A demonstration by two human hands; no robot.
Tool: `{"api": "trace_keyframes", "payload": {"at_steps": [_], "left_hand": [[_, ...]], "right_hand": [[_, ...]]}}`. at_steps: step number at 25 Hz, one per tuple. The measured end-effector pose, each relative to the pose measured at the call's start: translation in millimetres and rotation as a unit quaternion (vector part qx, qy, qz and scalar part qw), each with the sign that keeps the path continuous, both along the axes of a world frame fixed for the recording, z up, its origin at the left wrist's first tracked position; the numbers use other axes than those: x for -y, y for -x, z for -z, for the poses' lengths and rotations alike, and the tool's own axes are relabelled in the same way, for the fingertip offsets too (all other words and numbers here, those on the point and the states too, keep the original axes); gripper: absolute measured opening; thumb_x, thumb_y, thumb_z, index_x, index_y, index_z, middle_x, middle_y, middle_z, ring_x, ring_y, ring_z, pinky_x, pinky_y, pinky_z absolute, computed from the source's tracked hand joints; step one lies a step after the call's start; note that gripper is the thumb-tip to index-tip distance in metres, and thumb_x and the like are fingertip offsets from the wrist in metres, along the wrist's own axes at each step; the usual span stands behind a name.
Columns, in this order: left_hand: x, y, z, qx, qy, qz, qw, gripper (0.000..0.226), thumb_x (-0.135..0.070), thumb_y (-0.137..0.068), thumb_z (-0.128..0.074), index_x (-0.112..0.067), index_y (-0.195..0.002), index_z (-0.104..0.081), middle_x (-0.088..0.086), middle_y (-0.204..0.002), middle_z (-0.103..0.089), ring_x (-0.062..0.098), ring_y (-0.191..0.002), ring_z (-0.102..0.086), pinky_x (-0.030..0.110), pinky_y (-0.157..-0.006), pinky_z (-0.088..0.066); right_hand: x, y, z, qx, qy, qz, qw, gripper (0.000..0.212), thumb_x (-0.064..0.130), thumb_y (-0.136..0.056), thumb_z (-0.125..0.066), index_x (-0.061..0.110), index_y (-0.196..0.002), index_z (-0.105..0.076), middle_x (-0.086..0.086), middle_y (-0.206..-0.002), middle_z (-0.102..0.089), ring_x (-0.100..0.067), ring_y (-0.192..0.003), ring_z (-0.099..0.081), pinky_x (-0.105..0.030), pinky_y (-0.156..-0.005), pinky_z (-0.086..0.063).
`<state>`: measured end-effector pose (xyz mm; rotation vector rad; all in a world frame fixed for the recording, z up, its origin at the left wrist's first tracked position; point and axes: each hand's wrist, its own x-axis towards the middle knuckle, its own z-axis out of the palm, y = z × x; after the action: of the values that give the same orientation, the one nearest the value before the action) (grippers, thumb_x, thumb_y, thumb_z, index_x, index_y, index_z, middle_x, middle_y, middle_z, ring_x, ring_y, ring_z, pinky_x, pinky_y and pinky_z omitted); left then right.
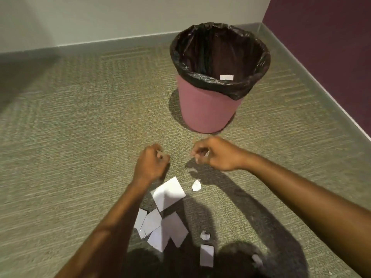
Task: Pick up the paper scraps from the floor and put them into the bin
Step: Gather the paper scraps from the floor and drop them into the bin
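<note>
Roughly eight paper scraps (169, 192) on carpet (70, 137), one bin (208, 109), two curled hands (151, 161).

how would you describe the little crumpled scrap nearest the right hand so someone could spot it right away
Start at the pink bin and come toward the right hand. Just below it, the crumpled scrap lies alone on the carpet, beside the big flat sheet; it is tiny and balled, not flat.

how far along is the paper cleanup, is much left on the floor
Early on. Done: one white scrap already lies inside the pink bin. In hand: the right hand seems to pinch a small scrap; the left hand is closed, contents unclear. Left: the cluster of flat scraps, a larger sheet, two crumpled bits and a strip on the carpet.
</note>
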<state>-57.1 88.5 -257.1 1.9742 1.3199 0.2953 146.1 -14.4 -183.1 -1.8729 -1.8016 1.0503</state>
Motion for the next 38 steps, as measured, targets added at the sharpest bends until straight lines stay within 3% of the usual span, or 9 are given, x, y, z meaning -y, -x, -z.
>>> {"api": "trace_keyframes", "payload": {"at_steps": [2, 5, 12, 18, 22, 25, 29, 35, 38], "left_hand": [[32, 25, 40, -0.088, 0.04, 0.097, 0.991, 0.069, -0.058, -0.068, -0.073, -0.021, -0.124, -0.054, 0.007, -0.104, -0.06, 0.025, -0.093, -0.06, 0.034, -0.077, -0.049], [68, 48, 78, -0.219, -0.088, 0.186, 0.954, 0.1, -0.074, -0.052, -0.071, -0.018, -0.133, -0.051, 0.016, -0.118, -0.056, 0.036, -0.101, -0.056, 0.047, -0.081, -0.051], [85, 44, 73, -0.249, -0.199, 0.23, 0.919, 0.073, -0.037, -0.05, -0.087, -0.011, -0.113, -0.063, 0.016, -0.093, -0.059, 0.034, -0.076, -0.058, 0.038, -0.059, -0.048], [79, 35, 74, -0.208, -0.165, 0.276, 0.924, 0.056, -0.004, -0.046, -0.083, -0.005, -0.098, -0.061, 0.016, -0.077, -0.056, 0.035, -0.06, -0.056, 0.036, -0.041, -0.046], [78, 32, 59, -0.225, -0.184, 0.302, 0.908, 0.063, -0.01, -0.048, -0.089, -0.009, -0.106, -0.065, 0.01, -0.068, -0.06, 0.031, -0.051, -0.059, 0.032, -0.039, -0.045], [93, 22, 41, -0.249, -0.208, 0.349, 0.879, 0.06, -0.01, -0.071, -0.074, -0.015, -0.127, -0.053, 0.009, -0.082, -0.067, 0.029, -0.065, -0.065, 0.033, -0.054, -0.05], [110, 7, 28, -0.26, -0.269, 0.452, 0.81, 0.054, -0.011, -0.095, -0.047, -0.02, -0.144, -0.026, 0.016, -0.118, -0.056, 0.034, -0.099, -0.061, 0.04, -0.075, -0.05], [117, 58, 46, -0.293, -0.208, 0.61, 0.706, 0.061, -0.006, -0.096, -0.047, -0.017, -0.149, -0.02, 0.031, -0.139, -0.035, 0.044, -0.118, -0.049, 0.048, -0.072, -0.052], [118, 70, 49, -0.288, -0.219, 0.625, 0.692, 0.049, -0.017, -0.099, -0.036, -0.008, -0.147, -0.028, 0.031, -0.144, -0.031, 0.042, -0.123, -0.044, 0.048, -0.074, -0.053]], "right_hand": [[16, 13, 49, 0.087, 0.056, -0.069, 0.992, 0.029, 0.009, -0.09, -0.061, 0.015, -0.118, -0.063, 0.0, -0.117, -0.06, -0.018, -0.105, -0.059, -0.028, -0.081, -0.045], [37, 20, 92, 0.173, 0.08, -0.15, 0.97, 0.046, 0.011, -0.091, -0.056, 0.019, -0.136, -0.049, -0.004, -0.14, -0.045, -0.026, -0.124, -0.049, -0.031, -0.085, -0.044], [67, 38, 117, 0.336, -0.051, -0.213, 0.916, 0.037, 0.014, -0.089, -0.054, 0.015, -0.126, -0.055, -0.01, -0.132, -0.051, -0.029, -0.112, -0.05, -0.044, -0.089, -0.048], [76, 38, 112, 0.292, -0.034, -0.131, 0.947, 0.035, 0.003, -0.089, -0.056, 0.011, -0.123, -0.055, -0.006, -0.117, -0.058, -0.019, -0.094, -0.058, -0.032, -0.082, -0.055], [104, 50, 101, 0.224, -0.025, -0.122, 0.967, 0.033, 0.004, -0.09, -0.053, 0.016, -0.12, -0.061, -0.002, -0.118, -0.061, -0.017, -0.097, -0.063, -0.031, -0.083, -0.058], [139, 73, 97, 0.165, -0.05, -0.123, 0.977, 0.023, 0.012, -0.095, -0.046, 0.017, -0.109, -0.064, 0.0, -0.109, -0.063, -0.017, -0.089, -0.063, -0.033, -0.069, -0.059], [170, 92, 123, 0.288, -0.053, -0.211, 0.933, 0.036, 0.041, -0.082, -0.044, 0.019, -0.103, -0.064, -0.003, -0.105, -0.064, -0.02, -0.089, -0.064, -0.032, -0.05, -0.055], [186, 117, 175, 0.369, -0.095, -0.207, 0.901, 0.022, 0.019, -0.08, -0.067, 0.022, -0.101, -0.061, -0.014, -0.096, -0.07, -0.025, -0.071, -0.064, -0.024, -0.042, -0.043], [185, 112, 176, 0.372, -0.156, -0.211, 0.89, 0.007, 0.012, -0.084, -0.06, 0.018, -0.088, -0.059, -0.01, -0.091, -0.069, -0.023, -0.071, -0.066, -0.022, -0.034, -0.045]]}}
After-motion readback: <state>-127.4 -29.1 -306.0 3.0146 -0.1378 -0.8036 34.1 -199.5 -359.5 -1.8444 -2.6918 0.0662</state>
